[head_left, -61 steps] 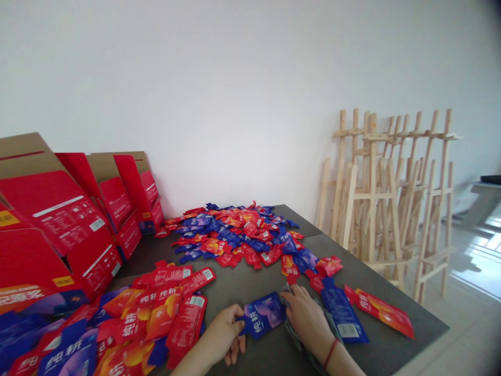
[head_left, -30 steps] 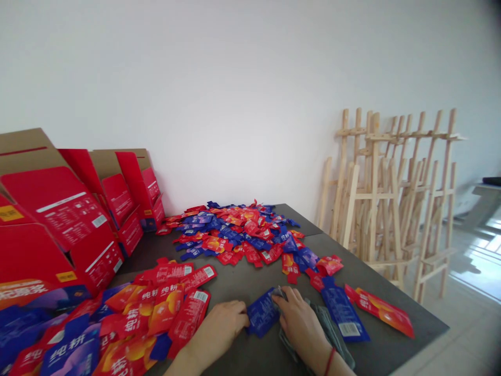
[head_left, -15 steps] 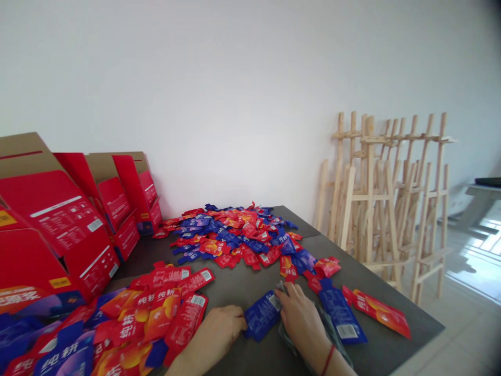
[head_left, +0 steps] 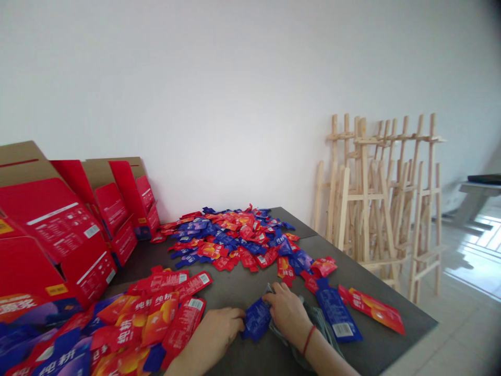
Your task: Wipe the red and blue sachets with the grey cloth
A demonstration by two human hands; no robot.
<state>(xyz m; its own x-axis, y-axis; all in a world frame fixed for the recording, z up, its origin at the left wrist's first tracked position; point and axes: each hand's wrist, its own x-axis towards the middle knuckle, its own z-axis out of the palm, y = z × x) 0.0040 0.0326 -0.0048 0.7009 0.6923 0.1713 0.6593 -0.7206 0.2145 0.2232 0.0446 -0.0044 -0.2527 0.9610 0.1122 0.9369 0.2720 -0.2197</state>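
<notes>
Along the left edge stand open red cardboard boxes (head_left: 50, 224) with tan flaps, leaning in a row towards the far wall. In front of them, a dense band of red and blue sachets (head_left: 129, 318) covers the near left of the dark tabletop (head_left: 376, 339). Farther back, a larger heap of sachets (head_left: 230, 240) lies scattered near the middle.

At the near edge, the left hand (head_left: 217, 326) rests beside the red sachets, its fingers (head_left: 237, 314) held together against the left end of a single blue sachet (head_left: 256, 319). That sachet lies flat between both hands. The right hand (head_left: 287, 310), with a red thread bracelet (head_left: 309, 339) at the wrist, sits over a crumpled grey cloth (head_left: 309, 326), its fingers (head_left: 272, 296) together at the sachet's top edge. Whether either hand is gripping it, I cannot tell.

To the right lie a blue sachet (head_left: 336, 313) and a red sachet (head_left: 371, 308). Wooden easels (head_left: 376, 209) lean beyond the tabletop.
</notes>
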